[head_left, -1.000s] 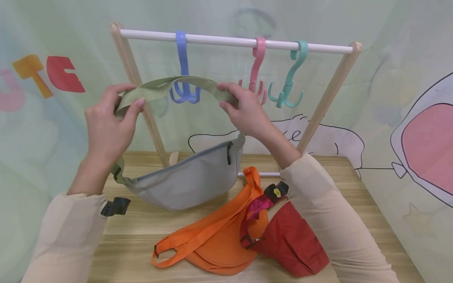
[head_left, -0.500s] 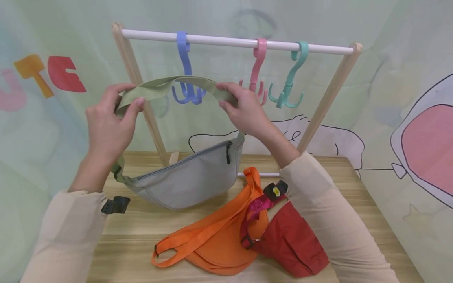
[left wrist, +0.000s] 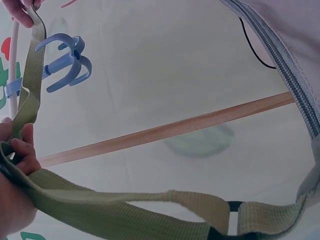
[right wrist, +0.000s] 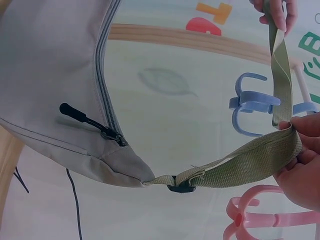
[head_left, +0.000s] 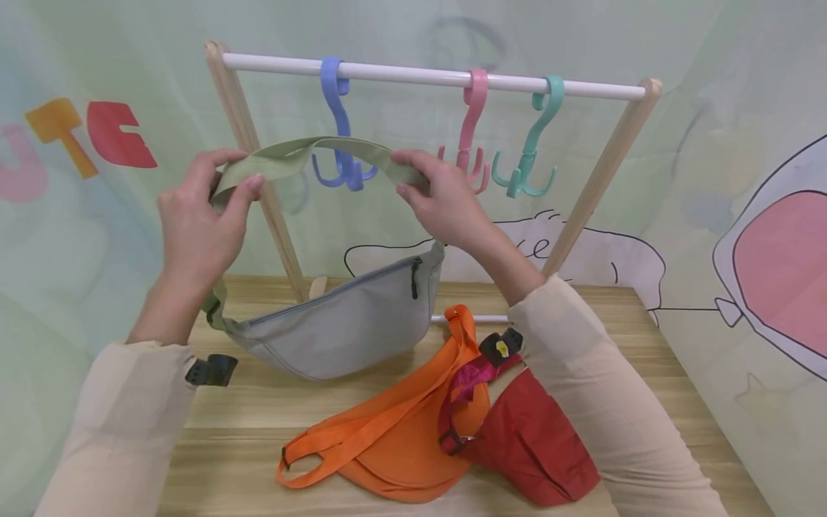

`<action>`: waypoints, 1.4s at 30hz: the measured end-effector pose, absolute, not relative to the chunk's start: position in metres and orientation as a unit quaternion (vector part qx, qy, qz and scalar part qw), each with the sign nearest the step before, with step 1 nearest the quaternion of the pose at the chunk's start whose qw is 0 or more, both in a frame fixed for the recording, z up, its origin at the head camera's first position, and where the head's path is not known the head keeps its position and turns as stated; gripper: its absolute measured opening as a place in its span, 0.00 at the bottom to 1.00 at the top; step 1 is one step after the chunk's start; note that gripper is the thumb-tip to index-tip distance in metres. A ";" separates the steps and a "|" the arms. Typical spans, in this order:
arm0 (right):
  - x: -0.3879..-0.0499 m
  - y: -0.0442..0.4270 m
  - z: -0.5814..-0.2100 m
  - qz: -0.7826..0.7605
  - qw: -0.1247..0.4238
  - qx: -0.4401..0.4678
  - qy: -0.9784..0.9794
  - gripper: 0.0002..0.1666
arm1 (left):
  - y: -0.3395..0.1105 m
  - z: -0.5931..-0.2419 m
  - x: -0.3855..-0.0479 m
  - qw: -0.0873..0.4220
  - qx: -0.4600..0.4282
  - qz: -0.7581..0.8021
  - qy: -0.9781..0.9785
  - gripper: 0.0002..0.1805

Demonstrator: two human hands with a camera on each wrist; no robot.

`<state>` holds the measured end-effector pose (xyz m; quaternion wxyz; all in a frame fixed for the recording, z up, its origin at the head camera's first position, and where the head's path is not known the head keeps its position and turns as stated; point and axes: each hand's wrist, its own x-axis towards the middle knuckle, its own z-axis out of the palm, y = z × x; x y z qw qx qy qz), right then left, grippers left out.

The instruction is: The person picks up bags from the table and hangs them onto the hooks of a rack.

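Note:
A grey waist bag (head_left: 342,323) with a dark zipper hangs tilted from its olive-green strap (head_left: 352,147), its left end lower in the head view. My left hand (head_left: 200,215) pinches the strap's left part between thumb and fingers. On the other side, my right hand (head_left: 449,201) grips the strap too, so a stretch of webbing arches between them. Behind that arch hangs a blue hook (head_left: 336,122), apart from the strap as far as I can tell. The right wrist view shows the bag's zipper pull (right wrist: 82,117) and the strap buckle (right wrist: 181,185).
A white rail (head_left: 400,74) on wooden posts carries a pink hook (head_left: 474,118) and a green hook (head_left: 536,136). An orange waist bag (head_left: 400,445) and a red bag (head_left: 536,445) lie on the wooden table (head_left: 220,445) below. Printed fabric hangs behind.
The blue hook has swivelled a little on the rail. Both hands keep their grip on the strap, and the grey waist bag has shifted only slightly up and left.

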<state>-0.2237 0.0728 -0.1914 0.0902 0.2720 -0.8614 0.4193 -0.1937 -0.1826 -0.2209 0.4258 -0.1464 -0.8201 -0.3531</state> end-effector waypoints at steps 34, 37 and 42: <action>-0.225 0.068 -0.195 0.388 0.074 0.279 -0.875 0.25 | -0.187 -0.225 -0.202 0.397 -0.133 -0.375 -0.827 0.16; -0.225 0.068 -0.195 0.388 0.076 0.281 -0.875 0.25 | -0.187 -0.226 -0.202 0.402 -0.137 -0.373 -0.825 0.16; -0.226 0.069 -0.196 0.388 0.079 0.285 -0.873 0.24 | -0.187 -0.226 -0.202 0.396 -0.133 -0.372 -0.829 0.16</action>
